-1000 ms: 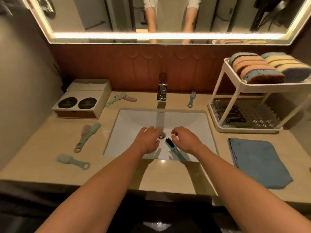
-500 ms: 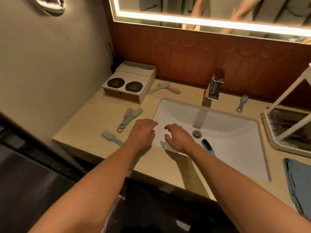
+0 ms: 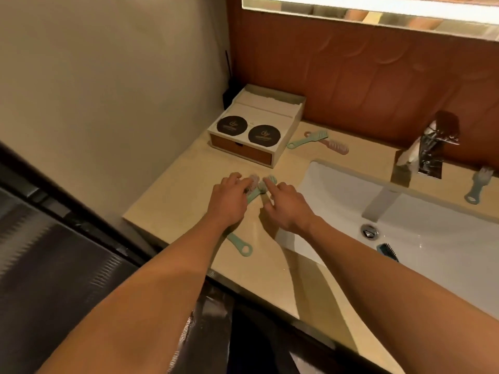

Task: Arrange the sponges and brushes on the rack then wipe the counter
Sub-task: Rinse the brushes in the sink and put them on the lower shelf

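Brushes lie together left of the sink (image 3: pixel 348 190), a pink brush (image 3: pixel 254 181) and a green brush (image 3: pixel 270 180). The left hand (image 3: pixel 229 202) bends over the pink one, and I cannot tell if it grips. The right hand (image 3: pixel 287 210) is loosely spread, its forefinger touching the green bristles. They look like light, stiff plastic, best pinched by the slim handles.

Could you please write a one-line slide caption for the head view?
Left hand and right hand reach two brushes on the counter beside the sink.
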A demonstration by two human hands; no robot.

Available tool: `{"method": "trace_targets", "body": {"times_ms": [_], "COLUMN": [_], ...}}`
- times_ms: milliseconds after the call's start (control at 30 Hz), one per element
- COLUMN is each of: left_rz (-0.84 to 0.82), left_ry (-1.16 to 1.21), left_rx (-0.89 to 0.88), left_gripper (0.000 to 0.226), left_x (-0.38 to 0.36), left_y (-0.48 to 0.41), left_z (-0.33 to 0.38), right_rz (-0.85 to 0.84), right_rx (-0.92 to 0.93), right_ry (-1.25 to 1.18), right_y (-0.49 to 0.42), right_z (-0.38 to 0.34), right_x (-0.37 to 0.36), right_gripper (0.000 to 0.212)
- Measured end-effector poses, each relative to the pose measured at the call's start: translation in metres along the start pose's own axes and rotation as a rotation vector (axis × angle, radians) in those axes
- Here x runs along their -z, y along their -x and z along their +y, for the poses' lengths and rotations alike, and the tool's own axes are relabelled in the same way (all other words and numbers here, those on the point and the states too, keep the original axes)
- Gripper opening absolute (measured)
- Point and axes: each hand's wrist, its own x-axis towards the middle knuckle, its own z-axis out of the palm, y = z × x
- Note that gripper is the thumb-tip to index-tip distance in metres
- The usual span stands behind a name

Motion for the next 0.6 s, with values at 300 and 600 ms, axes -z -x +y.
{"method": "trace_targets", "body": {"times_ms": [300, 600], "left_rz": [-0.128, -0.229], "left_ry": [0.048, 0.051], "left_rx": [-0.103, -0.156], "left_gripper": [0.056, 0.061], "left_x": [-0.006, -0.008], "left_y": [-0.046, -0.057], "left_z": [-0.006, 0.011], "right_rz": [0.001, 0.125], "right_rx": [-0.116, -0.369], "right_ry": [0.008, -0.007], "right_y": [-0.044, -0.04], "right_z": [-0.003, -0.005], "right_x": [-0.003, -0.008], "right_gripper": [0.041, 0.039]}}
